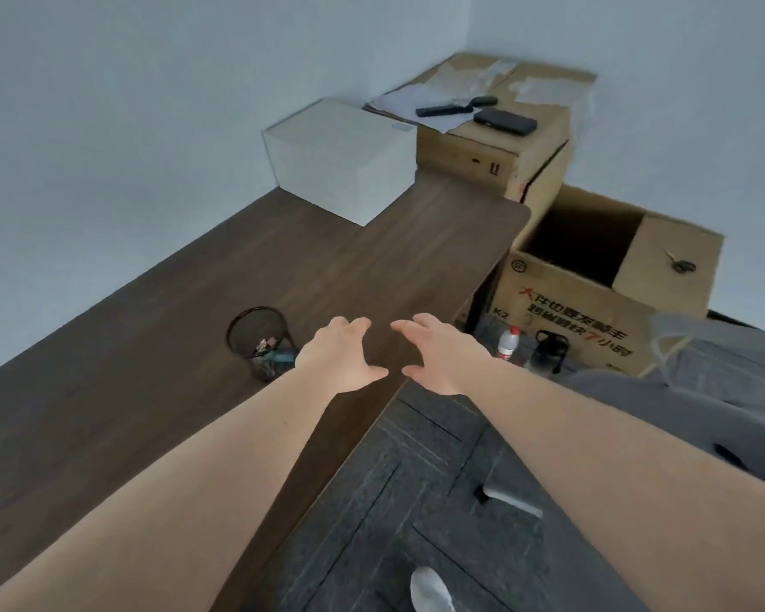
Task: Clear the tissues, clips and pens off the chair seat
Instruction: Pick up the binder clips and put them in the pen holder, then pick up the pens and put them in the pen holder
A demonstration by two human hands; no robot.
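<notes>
Both hands empty, left hand [343, 348] and right hand [433, 351] with fingers spread above the surface [151, 390]; mesh pen cup [259, 342] near its front edge holds items; no chair seat visible, progress unclear.

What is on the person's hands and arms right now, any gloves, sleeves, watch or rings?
Nothing that shows. The left hand and right hand are bare, with no gloves and no rings visible. Both forearms are uncovered right down to the bottom edge of the picture: no sleeve, no watch, no wristband. Anything worn higher up the arm is out of view.
</notes>
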